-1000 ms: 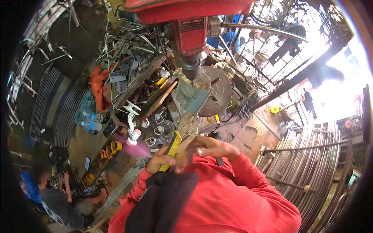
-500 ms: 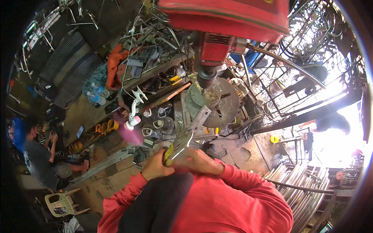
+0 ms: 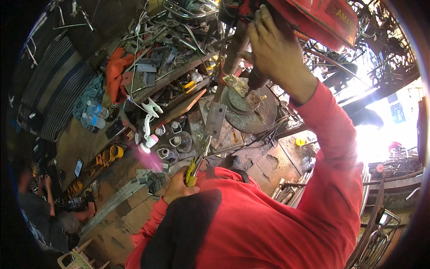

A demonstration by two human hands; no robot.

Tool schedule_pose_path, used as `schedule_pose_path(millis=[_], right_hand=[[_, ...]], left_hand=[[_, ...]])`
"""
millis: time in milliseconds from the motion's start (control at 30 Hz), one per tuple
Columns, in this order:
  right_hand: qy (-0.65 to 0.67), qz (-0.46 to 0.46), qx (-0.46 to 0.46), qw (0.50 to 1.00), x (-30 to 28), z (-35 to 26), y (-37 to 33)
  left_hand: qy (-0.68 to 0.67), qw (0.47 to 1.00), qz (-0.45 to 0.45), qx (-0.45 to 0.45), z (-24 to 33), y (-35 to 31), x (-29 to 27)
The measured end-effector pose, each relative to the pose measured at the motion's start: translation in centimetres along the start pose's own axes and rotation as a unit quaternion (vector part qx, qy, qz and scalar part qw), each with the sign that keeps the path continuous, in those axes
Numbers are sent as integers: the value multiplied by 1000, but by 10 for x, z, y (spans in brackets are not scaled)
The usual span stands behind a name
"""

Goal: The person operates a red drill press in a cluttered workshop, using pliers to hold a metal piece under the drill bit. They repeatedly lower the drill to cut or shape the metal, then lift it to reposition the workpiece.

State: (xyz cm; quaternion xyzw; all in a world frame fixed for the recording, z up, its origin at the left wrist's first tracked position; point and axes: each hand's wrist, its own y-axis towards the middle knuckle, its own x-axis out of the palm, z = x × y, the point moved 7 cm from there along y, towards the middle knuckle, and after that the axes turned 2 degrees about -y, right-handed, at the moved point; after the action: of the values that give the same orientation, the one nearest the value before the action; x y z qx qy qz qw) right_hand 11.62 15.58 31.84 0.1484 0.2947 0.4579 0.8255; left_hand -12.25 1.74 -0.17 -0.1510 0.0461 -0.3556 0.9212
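My left hand (image 3: 178, 187) grips yellow-handled pliers (image 3: 195, 163) whose jaws clamp a flat grey metal plate (image 3: 215, 118). The plate lies on the round table (image 3: 264, 115) of a red drill press (image 3: 313, 18). My right hand (image 3: 277, 54) is raised high and closed around the dark handle (image 3: 256, 80) of the drill press, just above the round table. Both arms wear red sleeves.
A cluttered bench (image 3: 156, 80) holds scrap metal, tools, an orange cloth (image 3: 117, 71) and several short square tube pieces (image 3: 172, 141). Plastic bottles (image 3: 92, 117) lie at the left. A person (image 3: 42, 206) sits at the lower left. Metal rods and frames stand at the right.
My right hand left the pliers and rose to the drill press handle. The view tilted, and the left hand keeps hold of the pliers with the plate.
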Motion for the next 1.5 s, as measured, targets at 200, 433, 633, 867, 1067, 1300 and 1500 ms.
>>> schedule_pose_path(millis=[200,433,633,867,1067,1300,1500], right_hand=[[-104,-148,-107,978,34,4,-11],[151,2,-17,988,-11,1,-27],[382,-234,386,807,52,-75,-204],[444,-321,467,694,128,-123,-284],[483,-361,438,667,123,-128,-277],[549,-300,432,649,130,-117,-278],[574,-194,587,537,89,-69,-283]], left_hand=[[44,999,15,-4,1,4,-12],[47,998,47,4,16,8,-8],[88,993,72,-19,10,13,-5],[73,996,52,5,2,19,-13],[97,993,59,12,0,17,-8],[334,936,98,44,72,22,-2],[445,891,82,47,116,48,-3]])
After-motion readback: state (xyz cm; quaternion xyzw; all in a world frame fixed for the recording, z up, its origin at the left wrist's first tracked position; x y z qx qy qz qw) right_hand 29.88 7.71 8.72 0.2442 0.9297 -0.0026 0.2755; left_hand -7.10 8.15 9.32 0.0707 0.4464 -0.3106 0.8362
